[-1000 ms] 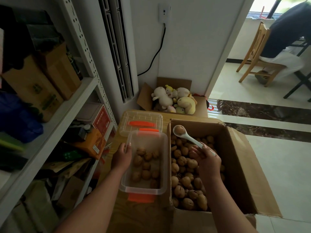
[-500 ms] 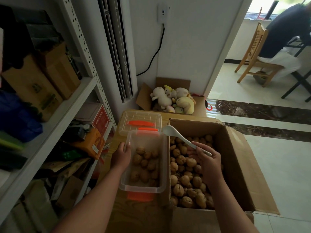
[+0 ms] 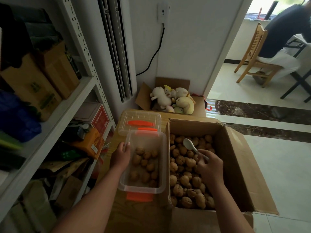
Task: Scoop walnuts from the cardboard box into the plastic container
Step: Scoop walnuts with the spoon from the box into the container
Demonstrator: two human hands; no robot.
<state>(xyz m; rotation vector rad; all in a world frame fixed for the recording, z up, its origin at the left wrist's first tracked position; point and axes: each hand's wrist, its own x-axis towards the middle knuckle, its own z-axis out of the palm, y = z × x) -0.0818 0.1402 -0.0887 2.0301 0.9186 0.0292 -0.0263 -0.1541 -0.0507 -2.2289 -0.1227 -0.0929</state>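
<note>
An open cardboard box (image 3: 235,165) on the right holds a heap of walnuts (image 3: 186,179). Left of it stands a clear plastic container (image 3: 161,182) with orange clips, holding several walnuts (image 3: 144,165). My left hand (image 3: 120,155) grips the container's left rim. My right hand (image 3: 210,167) holds the handle of a white spoon (image 3: 190,146) above the walnuts in the box. The spoon's bowl is empty and points away from me.
The container's clear lid (image 3: 139,123) with an orange clip lies just behind it on the wooden surface (image 3: 134,214). A box of plush toys (image 3: 170,98) sits further back. Metal shelving (image 3: 55,118) packed with boxes lines the left. A person sits on a wooden chair (image 3: 252,56) at the far right.
The spoon carried one walnut a second ago, came over toward the container and is now empty, back over the box. My left hand has stayed on the container's rim.
</note>
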